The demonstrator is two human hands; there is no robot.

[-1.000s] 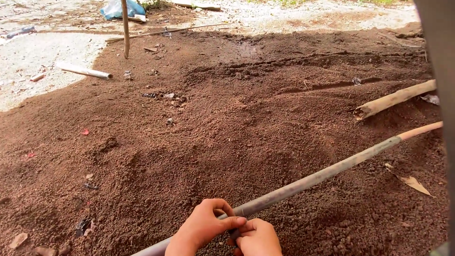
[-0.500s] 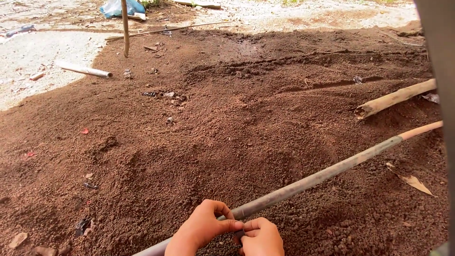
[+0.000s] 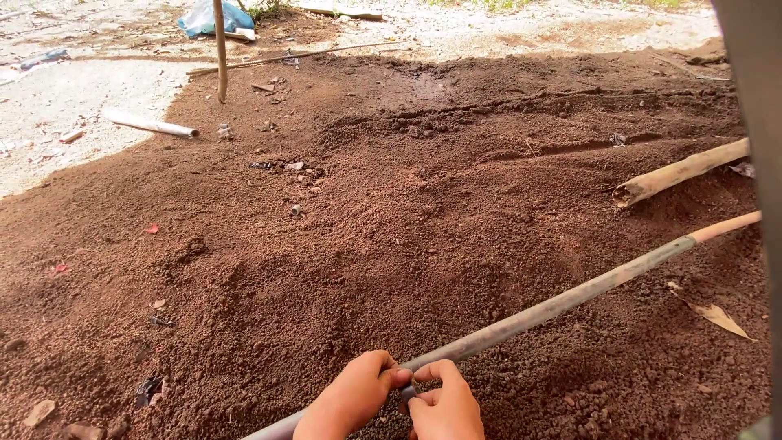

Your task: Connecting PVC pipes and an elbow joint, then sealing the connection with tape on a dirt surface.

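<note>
A long grey pole (image 3: 562, 303) with a pale wooden far end lies slanted across brown loose soil (image 3: 391, 236), from the bottom centre up to the right edge. My left hand (image 3: 352, 399) wraps its fingers around the pole near the bottom of the view. My right hand (image 3: 444, 403) sits just to the right, fingertips pinching the same pole beside the left hand's fingers. Both wrists run off the lower edge.
A thick pale log (image 3: 680, 173) lies at the right. A white pipe piece (image 3: 151, 125) rests at the soil's left edge, an upright thin stick (image 3: 220, 49) stands behind it, and blue plastic (image 3: 208, 16) lies on gravel. A dry leaf (image 3: 721, 319) lies near the pole.
My right hand's fingers have shifted up onto the pole, closer to the left hand. The pole and the left hand have hardly moved.
</note>
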